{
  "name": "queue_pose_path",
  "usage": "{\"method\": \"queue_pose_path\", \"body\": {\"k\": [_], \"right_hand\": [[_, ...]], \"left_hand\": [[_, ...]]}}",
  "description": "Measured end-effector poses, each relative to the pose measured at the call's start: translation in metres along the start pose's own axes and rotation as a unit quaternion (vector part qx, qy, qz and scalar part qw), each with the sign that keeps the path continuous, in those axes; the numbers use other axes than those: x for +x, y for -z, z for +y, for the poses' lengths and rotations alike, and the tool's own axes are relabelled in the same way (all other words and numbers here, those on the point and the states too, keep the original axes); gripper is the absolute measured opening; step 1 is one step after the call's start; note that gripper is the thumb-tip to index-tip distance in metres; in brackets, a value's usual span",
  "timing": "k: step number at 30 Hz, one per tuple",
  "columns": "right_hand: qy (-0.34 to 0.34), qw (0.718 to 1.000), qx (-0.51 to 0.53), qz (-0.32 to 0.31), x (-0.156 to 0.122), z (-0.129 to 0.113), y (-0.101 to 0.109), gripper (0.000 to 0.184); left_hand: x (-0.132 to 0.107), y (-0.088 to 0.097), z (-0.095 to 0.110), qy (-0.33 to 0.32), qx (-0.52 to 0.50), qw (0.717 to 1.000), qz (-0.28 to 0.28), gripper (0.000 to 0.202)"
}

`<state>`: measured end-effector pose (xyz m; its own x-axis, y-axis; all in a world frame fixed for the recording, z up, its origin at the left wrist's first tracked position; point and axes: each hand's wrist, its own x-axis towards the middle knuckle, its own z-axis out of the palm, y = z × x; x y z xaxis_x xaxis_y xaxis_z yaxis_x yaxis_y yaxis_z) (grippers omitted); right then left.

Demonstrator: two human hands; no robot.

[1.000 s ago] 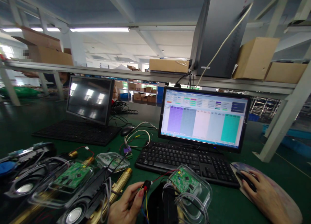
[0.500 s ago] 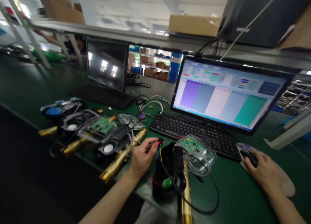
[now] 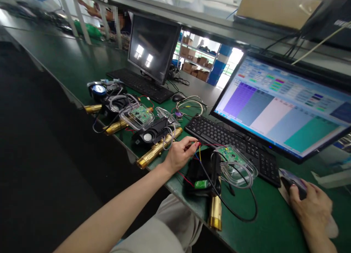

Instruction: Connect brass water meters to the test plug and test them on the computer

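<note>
My left hand (image 3: 182,154) is closed in a pinch on a small wire connector (image 3: 199,144) with red, yellow and blue wires; the fingers partly hide it. Just below lies a black housing (image 3: 196,170) with a green battery-like cylinder (image 3: 201,184) on its near side. It rests over a brass-coloured tube (image 3: 215,212). To its right, a green circuit board (image 3: 231,155) sits in a clear plastic case (image 3: 248,168), with coiled grey cable around it. My right hand (image 3: 312,201) is wrapped over a black computer mouse (image 3: 300,189) on a mouse pad (image 3: 283,192).
A lit monitor (image 3: 285,106) and black keyboard (image 3: 230,143) stand behind the housing. Leftward are similar units on brass-coloured tubes (image 3: 157,148), a dark monitor (image 3: 153,46) and a second keyboard (image 3: 142,86). A shelf (image 3: 192,20) runs overhead. A person's arm (image 3: 90,9) shows far left.
The view has swung, so the bench contents appear farther right and more tilted. My left hand keeps its pinch on the connector, and my right hand stays on the mouse.
</note>
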<state>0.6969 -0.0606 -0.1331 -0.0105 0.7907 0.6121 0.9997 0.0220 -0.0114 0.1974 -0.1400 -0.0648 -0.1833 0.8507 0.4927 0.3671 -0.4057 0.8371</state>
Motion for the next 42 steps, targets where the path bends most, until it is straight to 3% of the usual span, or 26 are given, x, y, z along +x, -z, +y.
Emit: {"method": "queue_pose_path", "body": {"k": [3, 6, 9, 15, 22, 27, 31, 36, 39, 42], "right_hand": [[-0.005, 0.997, 0.038, 0.07, 0.008, -0.027, 0.015, 0.045], [0.051, 0.991, 0.125, 0.024, 0.02, -0.06, 0.025, 0.036], [0.077, 0.988, 0.136, 0.001, 0.03, -0.087, 0.025, 0.031], [0.109, 0.984, 0.133, -0.049, 0.04, -0.111, 0.024, 0.027], [0.06, 0.991, 0.112, -0.044, 0.054, -0.101, 0.02, 0.035], [0.064, 0.989, 0.116, -0.063, 0.061, -0.102, 0.014, 0.029], [0.044, 0.99, 0.119, -0.06, 0.062, -0.097, 0.02, 0.033], [-0.046, 0.994, 0.098, -0.025, 0.037, -0.057, 0.022, 0.048], [-0.089, 0.994, 0.049, -0.047, 0.014, -0.03, 0.005, 0.054], [-0.126, 0.989, 0.027, -0.075, -0.002, -0.019, -0.013, 0.061]], "left_hand": [[0.001, 0.001, -0.001, 0.004, 0.013, 1.0, 0.002, 0.033], [0.004, 0.003, 0.0, 0.012, 0.025, 1.0, 0.004, 0.033], [0.008, 0.005, 0.003, 0.024, 0.021, 0.999, 0.003, 0.038], [0.011, 0.008, 0.007, 0.011, 0.051, 0.998, 0.022, 0.041], [0.011, 0.008, 0.006, 0.019, 0.062, 0.998, 0.027, 0.043], [0.012, 0.009, 0.007, 0.012, 0.05, 0.998, 0.03, 0.042], [0.012, 0.01, 0.011, 0.021, 0.041, 0.998, 0.03, 0.039], [0.011, 0.012, 0.008, 0.02, 0.019, 0.999, 0.019, 0.035], [0.009, 0.01, 0.003, 0.034, 0.001, 0.999, 0.023, 0.037], [0.007, 0.008, 0.0, 0.066, -0.01, 0.997, 0.029, 0.039]]}}
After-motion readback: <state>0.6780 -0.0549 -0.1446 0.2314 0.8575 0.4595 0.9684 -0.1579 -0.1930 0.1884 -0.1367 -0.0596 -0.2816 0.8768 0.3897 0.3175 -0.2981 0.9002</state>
